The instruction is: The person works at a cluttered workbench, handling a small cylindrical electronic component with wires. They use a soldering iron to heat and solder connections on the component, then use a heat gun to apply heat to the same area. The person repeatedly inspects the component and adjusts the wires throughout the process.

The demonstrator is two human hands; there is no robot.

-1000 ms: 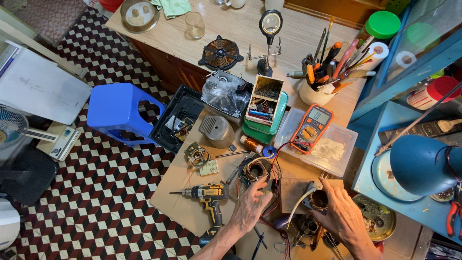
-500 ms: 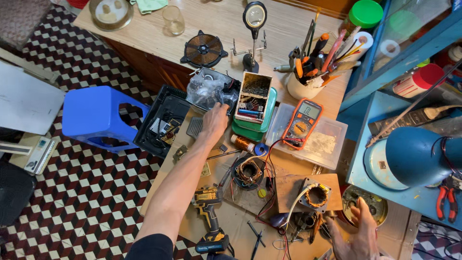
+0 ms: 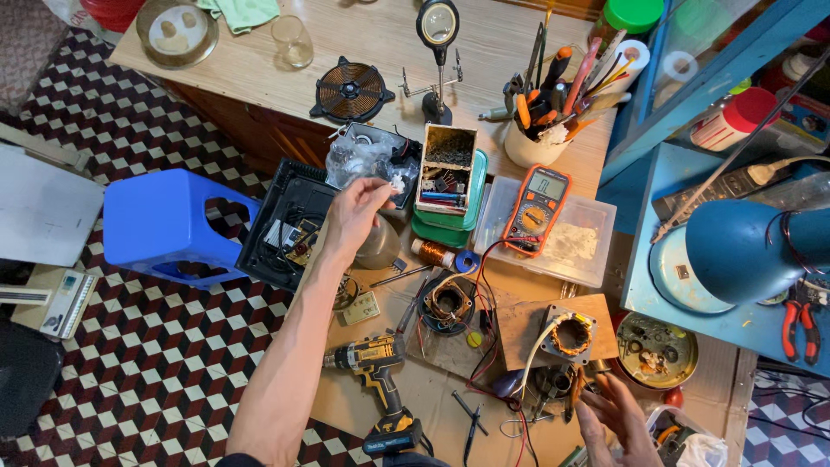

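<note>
Left hand point(image 3: 350, 216) drawn back slightly from clear plastic bag point(image 3: 363, 160), fingertips pinching a small white piece, just left of green component box point(image 3: 450, 186). Right hand point(image 3: 618, 419) open, empty, well below-right. Risk: light pinch could drop piece among clutter.

Blue stool point(image 3: 169, 227), orange multimeter point(image 3: 537, 207), yellow-black drill point(image 3: 378, 380), teal lamp shade point(image 3: 748, 248), checkered black-white-maroon floor point(image 3: 130, 363)

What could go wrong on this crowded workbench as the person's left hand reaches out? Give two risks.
The left hand pinches something small and white above the clear crumpled plastic bag; dropped, it might vanish among the clutter. The outstretched forearm passes above the yellow-and-black cordless drill and near red and black wires, which it could snag.
</note>
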